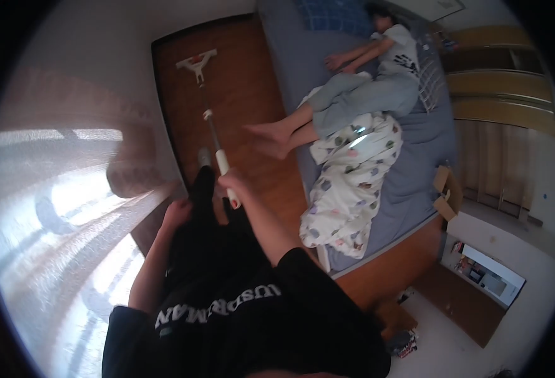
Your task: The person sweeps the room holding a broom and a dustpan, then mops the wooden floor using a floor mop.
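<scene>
A person in a black T-shirt (246, 315) works a long-handled mop (197, 63) over the reddish-brown floor (240, 75) of a bedroom, its T-shaped head out by the far wall and its slim pole (212, 129) slanting back toward the body. The right hand (233, 183) is closed around the pale, thick handle (221, 161) near its top end; the left hand (177, 213) hangs close to the thigh, beside the curtain (57, 183), and from where I stand I cannot tell whether its fingers are curled or loose.

The mop looks light and stiff along its pole, though its reach should make the far end feel heavier and slow to turn. The thick handle offers the surest hold, with the slim pole a natural place for a second hand; smooth plastic could slip in a damp palm.

Space is tight. Bare feet (271, 135) stick out past the edge of the bed (416, 189), near the pole (their owner (366, 97) lies sideways, apparently unbothered). The worker's own foot (205, 156) is just beside the pole, the curtained side closes in at left, and a patterned blanket (353, 176) lies bunched near the mattress edge.
</scene>
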`<state>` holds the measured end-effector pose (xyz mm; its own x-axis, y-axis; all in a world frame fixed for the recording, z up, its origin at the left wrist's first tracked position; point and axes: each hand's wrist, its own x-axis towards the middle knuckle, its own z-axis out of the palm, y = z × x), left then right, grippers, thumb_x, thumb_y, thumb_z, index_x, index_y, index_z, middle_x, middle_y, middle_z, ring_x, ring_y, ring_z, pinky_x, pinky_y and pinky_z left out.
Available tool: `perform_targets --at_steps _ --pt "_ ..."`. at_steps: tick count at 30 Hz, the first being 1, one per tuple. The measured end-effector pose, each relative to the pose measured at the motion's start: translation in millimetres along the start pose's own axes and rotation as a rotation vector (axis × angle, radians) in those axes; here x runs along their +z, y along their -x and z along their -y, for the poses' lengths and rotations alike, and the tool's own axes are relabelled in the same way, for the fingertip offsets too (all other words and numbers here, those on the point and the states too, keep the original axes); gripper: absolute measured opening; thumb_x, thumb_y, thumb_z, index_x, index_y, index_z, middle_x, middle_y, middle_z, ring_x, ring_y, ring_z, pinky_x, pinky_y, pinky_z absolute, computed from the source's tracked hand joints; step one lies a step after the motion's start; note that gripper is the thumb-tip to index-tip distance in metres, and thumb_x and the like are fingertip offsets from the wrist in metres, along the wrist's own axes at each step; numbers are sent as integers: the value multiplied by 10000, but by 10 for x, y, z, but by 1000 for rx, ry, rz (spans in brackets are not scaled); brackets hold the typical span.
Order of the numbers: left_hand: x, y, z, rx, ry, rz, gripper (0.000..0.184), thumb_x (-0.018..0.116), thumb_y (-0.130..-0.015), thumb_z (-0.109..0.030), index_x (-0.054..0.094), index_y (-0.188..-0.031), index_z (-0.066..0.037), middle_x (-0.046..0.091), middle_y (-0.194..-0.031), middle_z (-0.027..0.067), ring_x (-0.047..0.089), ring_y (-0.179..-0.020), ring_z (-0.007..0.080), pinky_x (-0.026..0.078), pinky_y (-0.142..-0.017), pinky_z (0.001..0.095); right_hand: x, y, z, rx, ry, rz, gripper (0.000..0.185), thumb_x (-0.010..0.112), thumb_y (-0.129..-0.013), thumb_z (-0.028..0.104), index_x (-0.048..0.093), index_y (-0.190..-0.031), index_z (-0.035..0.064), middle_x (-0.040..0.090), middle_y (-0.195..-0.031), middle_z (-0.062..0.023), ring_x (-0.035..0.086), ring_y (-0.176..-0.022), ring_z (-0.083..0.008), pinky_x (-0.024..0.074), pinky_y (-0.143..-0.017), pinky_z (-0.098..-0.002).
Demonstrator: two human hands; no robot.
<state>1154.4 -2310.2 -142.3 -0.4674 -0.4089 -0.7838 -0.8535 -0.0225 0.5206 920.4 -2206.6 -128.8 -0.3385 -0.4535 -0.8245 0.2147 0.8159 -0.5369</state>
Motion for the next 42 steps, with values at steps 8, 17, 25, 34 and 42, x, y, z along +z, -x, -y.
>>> perform_targets --at_steps 8,17,25,34,42 --pt "1270 1015 461 182 -122 95 230 534 -772 -224 634 -905 -66 638 -806 142 631 -729 256 492 -678 354 -260 931 -2736 146 -2 -83 364 599 -713 147 557 -1019 -48 585 -649 -128 574 -544 -203 410 -445 -335" --pt "1577 1216 835 77 34 -12 224 504 -778 -206 602 -833 -12 616 -673 142 624 -630 256 489 -613 360 -239 3361 -4847 628 493 5 265 535 -800 178 565 -973 -20 525 -592 -92 517 -482 -191 388 -419 -325" --pt "2029 1712 1781 -33 362 -8 201 498 -782 -165 601 -830 1 614 -635 102 608 -562 170 484 -518 292 333 4881 -4977 840 423 -24 275 504 -811 141 531 -1026 -29 505 -576 -86 503 -465 -181 374 -404 -333" --pt "2457 2339 2878 -282 431 106 219 508 -794 -156 583 -926 3 616 -667 113 599 -533 186 501 -500 288 833 3545 -4711 480 478 -137 318 578 -757 95 467 -1022 -41 585 -740 -193 615 -639 -279 480 -536 -399" --pt "2190 2356 2855 -240 427 -41 224 503 -810 -183 607 -927 -24 611 -647 102 597 -534 176 485 -483 282 1206 2398 -3926 328 329 -25 270 499 -708 50 509 -912 -127 533 -559 -135 528 -428 -226 421 -389 -352"
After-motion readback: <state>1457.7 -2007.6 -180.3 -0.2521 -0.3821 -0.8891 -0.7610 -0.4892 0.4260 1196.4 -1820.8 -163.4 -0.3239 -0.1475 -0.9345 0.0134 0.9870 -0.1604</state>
